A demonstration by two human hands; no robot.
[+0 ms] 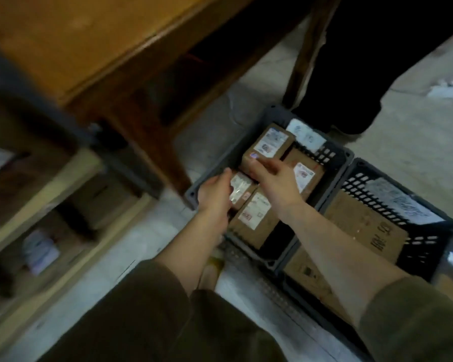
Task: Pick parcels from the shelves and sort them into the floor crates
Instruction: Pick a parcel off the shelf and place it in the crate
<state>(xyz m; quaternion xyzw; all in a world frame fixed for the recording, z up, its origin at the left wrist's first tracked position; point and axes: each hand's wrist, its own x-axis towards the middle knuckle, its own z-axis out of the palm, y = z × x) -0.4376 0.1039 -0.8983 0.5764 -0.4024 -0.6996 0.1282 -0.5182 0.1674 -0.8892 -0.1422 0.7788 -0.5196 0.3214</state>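
**A small parcel being fitted into a crowded floor crate**

The fingers [226, 176] of the left hand [215, 190] are curled round the edge of a small parcel [242, 188], which is held just inside the near wall of the left crate [271, 112]. The fingers [266, 163] of the right hand [277, 178] are kept nearly straight and laid on the near edge of the upper box [268, 145], with nothing gripped. The crate is judged to be almost full. If the small parcel is forced down, it could be jammed askew against the long box [254, 218], or the fingers could be pinched against the wall. If the upper box is pressed too hard, it could be slid toward the white packet [305, 135] behind it. The gap left cannot be made out through the blur. More room is seen in the right crate [429, 246], beside the big carton [364, 226].
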